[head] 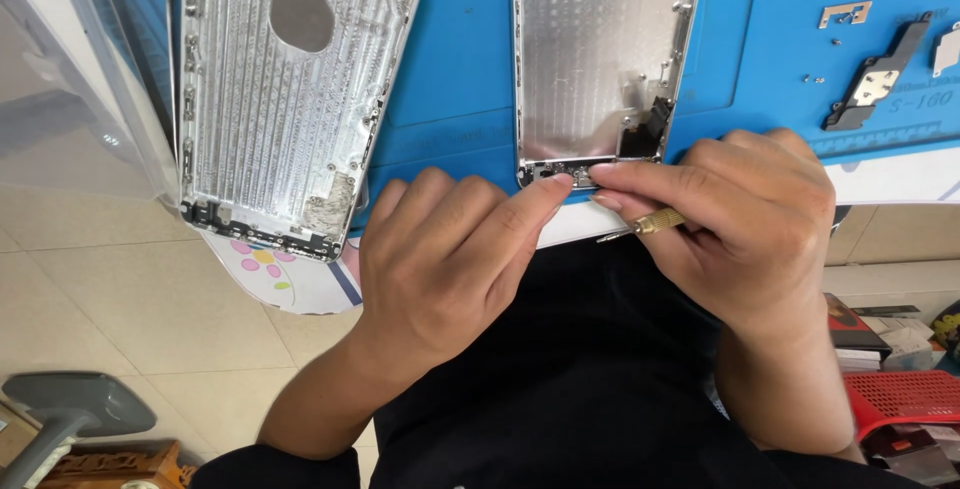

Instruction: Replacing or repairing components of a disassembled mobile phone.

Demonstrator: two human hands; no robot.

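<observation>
Two bare silver phone housings lie on a blue work mat (455,69). My left hand (440,259) rests its fingertips on the near bottom edge of the right housing (595,59). My right hand (740,219) pinches at that same edge with thumb and forefinger. A small screwdriver with a brass collar (655,222) is tucked under its fingers, tip pointing left. The left housing (280,99) lies untouched beside my left hand, with an oval hole near its top.
Small metal brackets and a black part (875,79) lie on the mat at the upper right. A clear plastic sheet (70,79) is at the left. Below the table edge are a tiled floor, a grey stand (70,409) and a red basket (900,399).
</observation>
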